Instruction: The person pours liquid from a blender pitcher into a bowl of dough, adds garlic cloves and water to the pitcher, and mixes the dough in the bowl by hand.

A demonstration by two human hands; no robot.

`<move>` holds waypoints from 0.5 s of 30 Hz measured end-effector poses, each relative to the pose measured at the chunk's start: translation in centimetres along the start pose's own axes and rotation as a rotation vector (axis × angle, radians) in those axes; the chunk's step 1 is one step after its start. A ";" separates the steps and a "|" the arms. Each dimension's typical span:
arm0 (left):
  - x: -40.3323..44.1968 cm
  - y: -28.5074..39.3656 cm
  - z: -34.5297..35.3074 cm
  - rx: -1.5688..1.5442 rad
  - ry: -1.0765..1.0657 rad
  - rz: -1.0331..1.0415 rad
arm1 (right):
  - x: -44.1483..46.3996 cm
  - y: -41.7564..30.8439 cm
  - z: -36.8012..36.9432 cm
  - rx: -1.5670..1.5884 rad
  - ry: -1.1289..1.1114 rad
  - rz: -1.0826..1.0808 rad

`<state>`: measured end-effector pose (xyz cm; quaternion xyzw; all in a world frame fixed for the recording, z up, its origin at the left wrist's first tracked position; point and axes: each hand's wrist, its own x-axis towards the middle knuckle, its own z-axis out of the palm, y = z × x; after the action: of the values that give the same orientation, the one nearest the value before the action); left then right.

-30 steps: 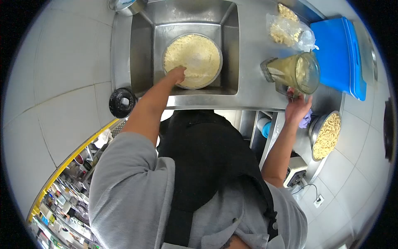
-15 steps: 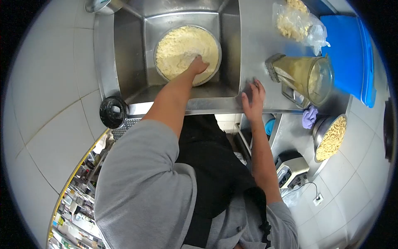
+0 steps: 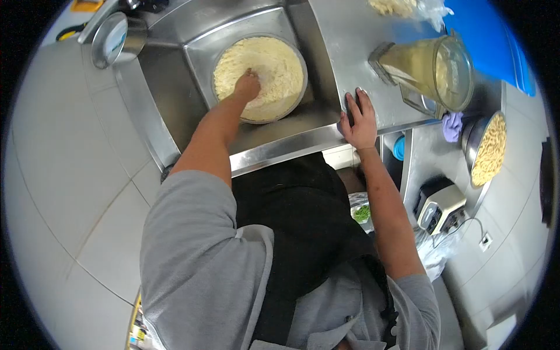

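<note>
In the sink (image 3: 169, 81) stands a wide round bowl (image 3: 304, 87) filled with a pale yellow, crumbly, dough-like mass (image 3: 274, 67). My left hand (image 3: 247, 86) is down in this mass, left of its middle, with the fingers curled together; the fingertips are partly hidden. My right hand (image 3: 360, 121) lies palm down on the steel counter beside the sink's right edge, fingers stretched and apart, holding nothing.
A blender jug (image 3: 420, 67) with pale residue lies on its side on the counter, near a blue lid or board (image 3: 484, 41) and a plastic bag. Lower right are a purple cloth (image 3: 451, 126), a bowl of yellow strips (image 3: 490, 149) and a blender base (image 3: 441, 207). A metal pot (image 3: 131, 41) stands upper left.
My left hand has moved left across the mass, from right of its middle to left of it. My right hand stays on the counter. The whole view has tilted and shifted.
</note>
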<state>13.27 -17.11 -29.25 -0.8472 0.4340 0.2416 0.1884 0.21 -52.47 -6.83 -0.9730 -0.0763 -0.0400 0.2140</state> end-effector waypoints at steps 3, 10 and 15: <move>0.0 -2.2 1.2 -0.010 -0.131 -0.027 | -0.2 0.1 0.3 -0.016 -0.002 0.027; -1.7 -2.3 -1.5 -0.164 -0.147 -0.039 | -0.3 0.2 0.3 -0.018 0.032 0.024; -3.1 -0.4 -6.1 -0.303 0.088 -0.081 | -0.5 0.3 0.3 -0.023 0.042 0.015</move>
<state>13.56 -18.10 -22.50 -0.8925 0.3659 0.2590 0.0489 -0.23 -52.66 -7.26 -0.9749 -0.0641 -0.0595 0.2046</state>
